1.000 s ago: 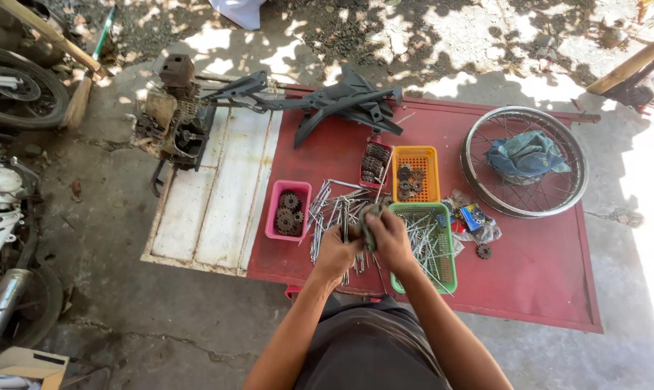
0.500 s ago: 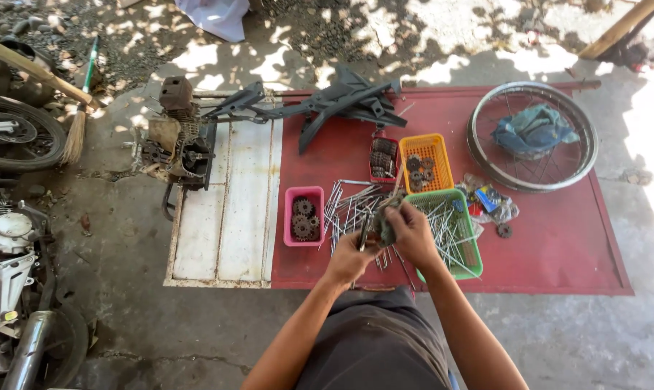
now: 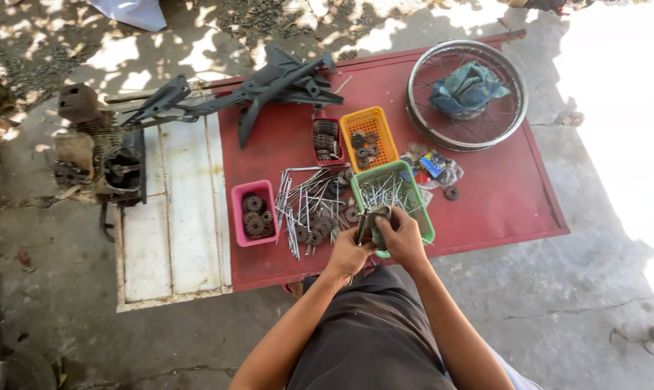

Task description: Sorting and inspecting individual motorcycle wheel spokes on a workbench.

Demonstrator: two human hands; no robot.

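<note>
The bundle of metal spokes [image 3: 370,220] sits over the near edge of the green basket [image 3: 422,209], gripped by both the left hand [image 3: 349,253] and right hand [image 3: 403,238], fingers curled shut around it. It looks stiff, thin and likely slippery, best held mid-length. More spokes fill the green basket; the pink tray [image 3: 239,217] and orange basket [image 3: 352,126] hold gears.

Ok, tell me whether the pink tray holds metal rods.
No, the pink tray holds dark gears; the rods lie loose beside it.
</note>
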